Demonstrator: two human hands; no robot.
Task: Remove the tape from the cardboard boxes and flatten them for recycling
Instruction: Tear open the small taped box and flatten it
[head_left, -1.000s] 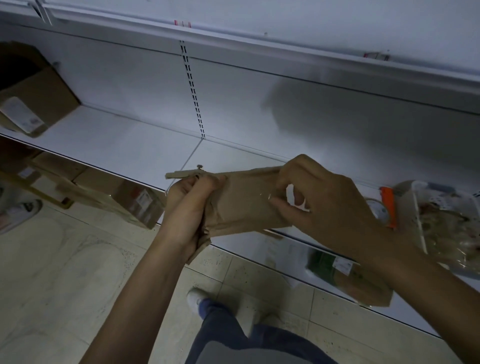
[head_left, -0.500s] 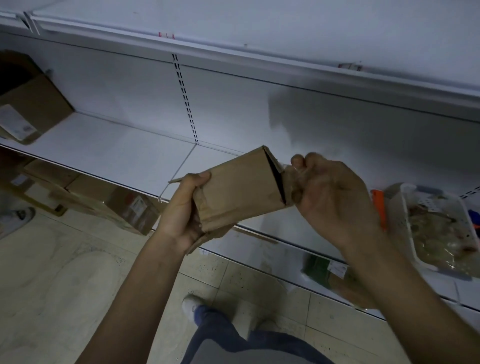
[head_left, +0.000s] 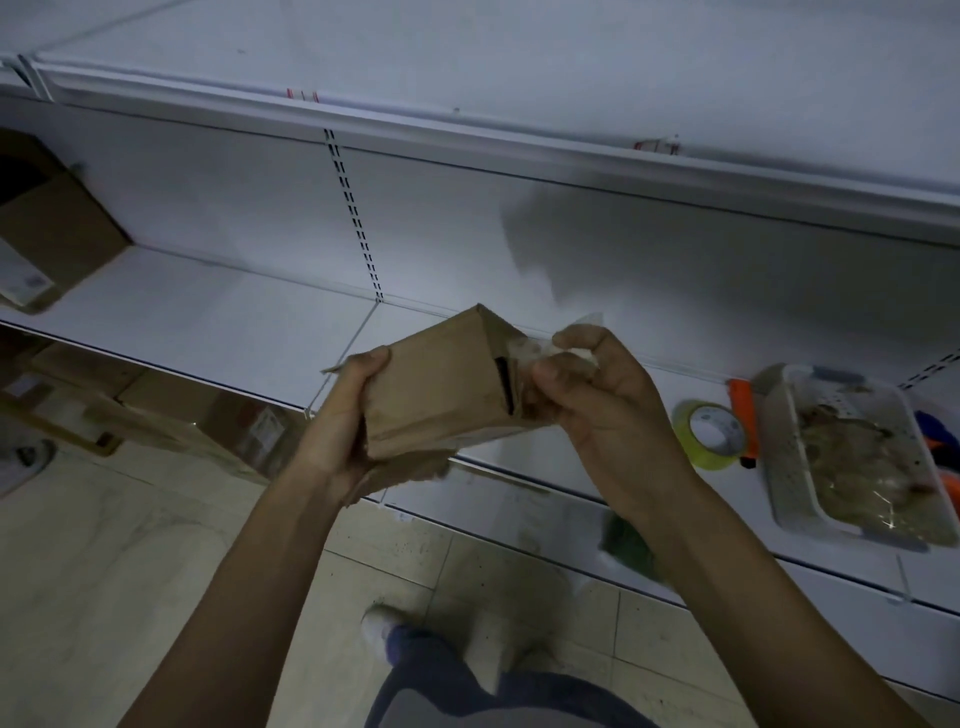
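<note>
Two hands, one cardboard box (head_left: 441, 384): my left hand (head_left: 337, 415) grips it, my right hand (head_left: 597, 405) pinches the half-peeled tape (head_left: 550, 348), which next needs a steady pull away.

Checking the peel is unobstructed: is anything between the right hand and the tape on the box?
Nothing visible: the right hand pinches the clear tape at the end of the box; the left hand grips it.

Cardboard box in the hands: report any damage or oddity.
The cardboard box has a ragged, torn flap hanging under it beside the left hand. At its right end a dark slit gapes where the right hand pinches clear tape.
</note>
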